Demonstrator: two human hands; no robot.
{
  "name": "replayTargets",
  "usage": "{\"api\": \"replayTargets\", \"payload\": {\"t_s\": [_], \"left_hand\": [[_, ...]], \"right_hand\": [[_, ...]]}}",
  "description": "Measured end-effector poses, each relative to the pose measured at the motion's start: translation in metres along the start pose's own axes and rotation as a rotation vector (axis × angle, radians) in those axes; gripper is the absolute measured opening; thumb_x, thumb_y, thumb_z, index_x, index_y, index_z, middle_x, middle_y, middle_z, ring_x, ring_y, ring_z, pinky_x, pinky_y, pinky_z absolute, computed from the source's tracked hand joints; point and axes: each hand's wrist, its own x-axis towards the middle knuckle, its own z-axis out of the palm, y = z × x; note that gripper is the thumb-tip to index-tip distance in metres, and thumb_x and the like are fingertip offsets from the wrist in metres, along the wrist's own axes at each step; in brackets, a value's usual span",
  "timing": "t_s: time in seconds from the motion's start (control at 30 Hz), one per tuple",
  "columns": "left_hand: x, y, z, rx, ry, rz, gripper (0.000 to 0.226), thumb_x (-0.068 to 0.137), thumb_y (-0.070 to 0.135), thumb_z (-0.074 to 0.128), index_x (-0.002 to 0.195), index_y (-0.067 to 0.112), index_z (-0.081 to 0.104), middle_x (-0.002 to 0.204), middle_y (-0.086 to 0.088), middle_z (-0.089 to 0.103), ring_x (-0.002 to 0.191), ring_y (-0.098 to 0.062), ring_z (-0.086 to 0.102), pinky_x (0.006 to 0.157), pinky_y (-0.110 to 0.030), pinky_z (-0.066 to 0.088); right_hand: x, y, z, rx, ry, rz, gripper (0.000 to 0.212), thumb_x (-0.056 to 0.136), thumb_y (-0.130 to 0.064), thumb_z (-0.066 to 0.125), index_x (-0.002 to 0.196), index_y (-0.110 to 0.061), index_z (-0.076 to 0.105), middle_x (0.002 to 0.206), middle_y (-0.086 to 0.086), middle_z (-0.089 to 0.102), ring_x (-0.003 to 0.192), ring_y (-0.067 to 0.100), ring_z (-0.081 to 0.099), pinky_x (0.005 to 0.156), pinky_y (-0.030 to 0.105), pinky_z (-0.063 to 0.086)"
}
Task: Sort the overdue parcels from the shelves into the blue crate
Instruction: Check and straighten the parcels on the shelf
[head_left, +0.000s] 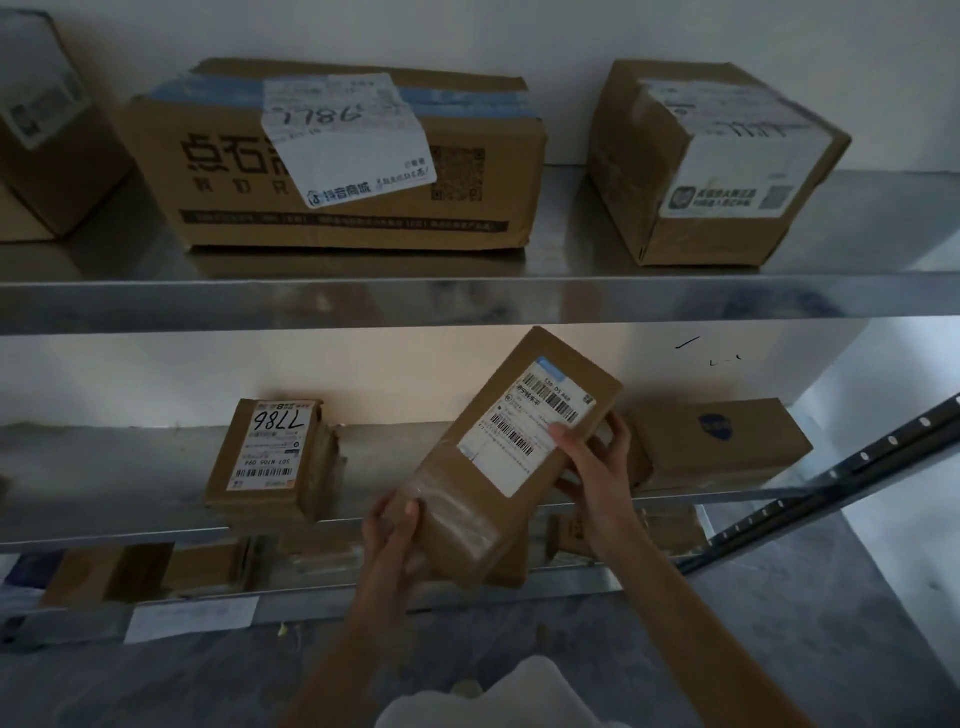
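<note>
Metal shelving viewed from above and in front, in dim light, read from left to right; upper shelf (467, 296): at the far left a cardboard box (47, 135) cut by the frame edge, then a long printed carton (337, 166) lying flat with a white label hand-marked 7786 folded over its top front edge, then, well apart to the right, a smaller taped box (711, 166) turned at an angle with a white label on its facing side; middle shelf (104, 478): a small parcel (272, 460) with a label marked 7786, standing left of centre, and a flat brown box (722, 441) bearing a blue round mark at the right; held parcel (514, 457): a flat oblong cardboard package lifted in front of the middle shelf, tilted with its upper end toward the right, its barcoded shipping label facing the camera and a strip of clear tape across its lower part; left hand (395, 540): grips the lower left corner of the held parcel, thumb on the front face and fingers behind; right hand (592, 462): holds the right edge beside the label, thumb laid on the label and fingers curled round the back; lower shelf (311, 597): further brown parcels, dark and blurred, partly hidden behind the hands; the blue crate does not appear in this view
</note>
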Motion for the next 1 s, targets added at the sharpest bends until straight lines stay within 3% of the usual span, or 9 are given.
{"api": "replayTargets", "payload": {"t_s": [0.07, 0.17, 0.23, 0.37, 0.5, 0.6, 0.73, 0.87, 1.0], "left_hand": [[0.01, 0.015, -0.005, 0.169, 0.022, 0.135, 0.066, 0.066, 0.069, 0.067, 0.124, 0.045, 0.047, 0.136, 0.003, 0.05, 0.123, -0.02, 0.052, 0.093, -0.045, 0.049], [0.022, 0.039, 0.003, 0.383, -0.11, 0.228, 0.057, 0.076, 0.074, 0.053, 0.129, 0.056, 0.042, 0.143, 0.012, 0.041, 0.129, -0.015, 0.046, 0.106, -0.044, 0.039], [0.023, 0.048, 0.018, 0.469, -0.211, 0.223, 0.043, 0.088, 0.061, 0.047, 0.13, 0.055, 0.041, 0.14, 0.014, 0.044, 0.129, -0.013, 0.047, 0.099, -0.034, 0.045], [0.016, 0.047, 0.041, 0.405, -0.291, 0.154, 0.047, 0.094, 0.035, 0.048, 0.138, 0.042, 0.037, 0.125, 0.009, 0.06, 0.107, -0.012, 0.064, 0.072, -0.026, 0.057], [0.016, 0.045, 0.037, 0.446, -0.259, 0.107, 0.052, 0.093, 0.037, 0.052, 0.142, 0.039, 0.035, 0.129, 0.004, 0.057, 0.105, -0.013, 0.063, 0.073, -0.026, 0.056], [0.02, 0.04, 0.016, 0.505, -0.141, 0.05, 0.057, 0.086, 0.057, 0.056, 0.138, 0.037, 0.042, 0.136, 0.002, 0.049, 0.114, -0.014, 0.053, 0.087, -0.031, 0.049], [0.026, 0.032, -0.005, 0.414, -0.031, -0.001, 0.067, 0.08, 0.054, 0.066, 0.138, 0.033, 0.04, 0.135, 0.001, 0.05, 0.117, -0.018, 0.055, 0.088, -0.04, 0.05], [0.04, 0.03, 0.001, 0.561, -0.087, 0.072, 0.056, 0.083, 0.046, 0.066, 0.132, 0.022, 0.051, 0.127, -0.001, 0.061, 0.118, -0.02, 0.057, 0.103, -0.046, 0.044], [0.056, 0.032, -0.003, 0.623, 0.04, 0.082, 0.035, 0.099, 0.018, 0.048, 0.132, 0.01, 0.05, 0.125, -0.008, 0.058, 0.116, -0.025, 0.054, 0.097, -0.035, 0.043]], "right_hand": [[0.004, -0.006, 0.002, -0.046, -0.034, -0.022, 0.087, 0.069, -0.031, 0.078, 0.142, -0.032, 0.031, 0.125, 0.005, 0.063, 0.105, 0.023, 0.068, 0.077, 0.038, 0.059], [0.008, -0.008, 0.008, -0.126, -0.076, -0.043, 0.083, 0.069, -0.034, 0.08, 0.141, -0.027, 0.038, 0.124, 0.005, 0.064, 0.104, 0.022, 0.069, 0.081, 0.043, 0.059], [0.008, -0.006, 0.014, -0.145, -0.101, -0.039, 0.083, 0.069, -0.037, 0.082, 0.14, -0.025, 0.04, 0.123, 0.006, 0.066, 0.103, 0.024, 0.069, 0.084, 0.049, 0.058], [0.008, 0.0, 0.021, -0.123, -0.075, -0.026, 0.068, 0.076, -0.033, 0.077, 0.135, -0.025, 0.045, 0.119, 0.006, 0.068, 0.1, 0.022, 0.071, 0.083, 0.046, 0.059], [0.011, 0.007, 0.021, -0.08, 0.028, 0.003, 0.078, 0.082, -0.029, 0.074, 0.145, -0.03, 0.029, 0.117, 0.008, 0.067, 0.098, 0.023, 0.07, 0.082, 0.044, 0.058], [0.015, 0.014, 0.015, 0.042, 0.206, 0.09, 0.087, 0.082, -0.033, 0.073, 0.149, -0.032, 0.018, 0.114, 0.009, 0.065, 0.095, 0.025, 0.068, 0.076, 0.041, 0.058], [0.018, 0.03, 0.011, 0.321, 0.364, 0.254, 0.097, 0.074, -0.027, 0.08, 0.147, -0.03, 0.017, 0.123, 0.01, 0.057, 0.106, 0.031, 0.061, 0.086, 0.057, 0.055], [0.017, 0.051, 0.016, 0.3, 0.314, 0.453, 0.084, 0.071, -0.031, 0.083, 0.138, -0.017, 0.034, 0.117, 0.013, 0.058, 0.1, 0.033, 0.063, 0.086, 0.054, 0.056], [0.025, 0.06, 0.019, 0.218, 0.207, 0.582, 0.079, 0.072, -0.03, 0.083, 0.136, -0.015, 0.039, 0.118, 0.015, 0.055, 0.094, 0.033, 0.061, 0.091, 0.054, 0.052]]}}
